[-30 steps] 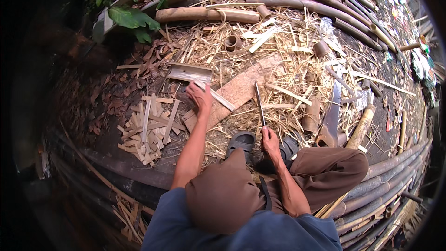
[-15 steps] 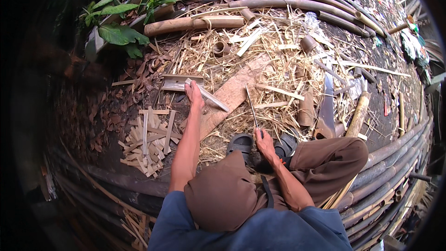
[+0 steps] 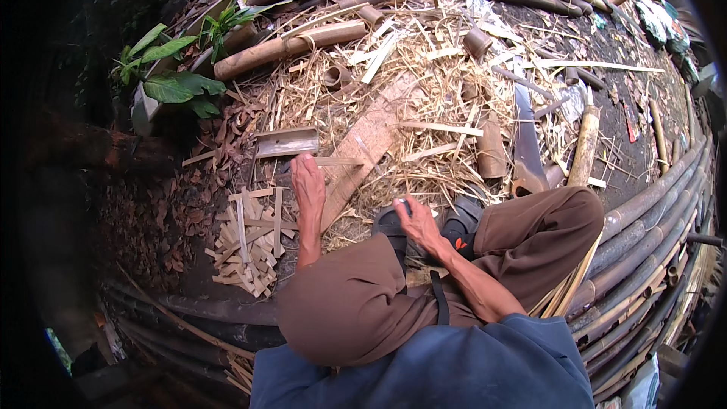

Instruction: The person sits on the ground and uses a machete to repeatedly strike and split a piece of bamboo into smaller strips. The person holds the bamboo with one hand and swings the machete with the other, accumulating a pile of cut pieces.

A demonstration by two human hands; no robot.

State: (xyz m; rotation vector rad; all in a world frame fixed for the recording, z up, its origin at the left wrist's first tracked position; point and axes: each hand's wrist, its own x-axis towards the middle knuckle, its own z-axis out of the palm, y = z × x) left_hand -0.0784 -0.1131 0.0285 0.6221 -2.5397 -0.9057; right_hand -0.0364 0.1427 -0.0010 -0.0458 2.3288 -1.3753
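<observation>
My left hand (image 3: 308, 185) is closed on the end of a short bamboo strip (image 3: 341, 160), which reaches right across the long wooden board (image 3: 382, 121). My right hand (image 3: 420, 226), in front of my shoes, is closed around the dark handle of a knife (image 3: 402, 205); its blade is smeared and hard to make out over the board. Just beyond my left hand a split bamboo half (image 3: 286, 142) lies with its hollow side up. Left of my knee is a pile of short cut bamboo strips (image 3: 250, 246).
Shavings (image 3: 447, 98) cover the ground around the board. A handsaw (image 3: 526, 136) lies at the right, beside a bamboo length (image 3: 586, 144). Bamboo poles (image 3: 628, 235) are stacked along the right, more behind. A leafy plant (image 3: 170, 79) grows at the far left.
The bamboo strip has swung from slanting to roughly level, its right end moving away from me. My right hand has shifted left, and the knife blade has turned from clear to blurred.
</observation>
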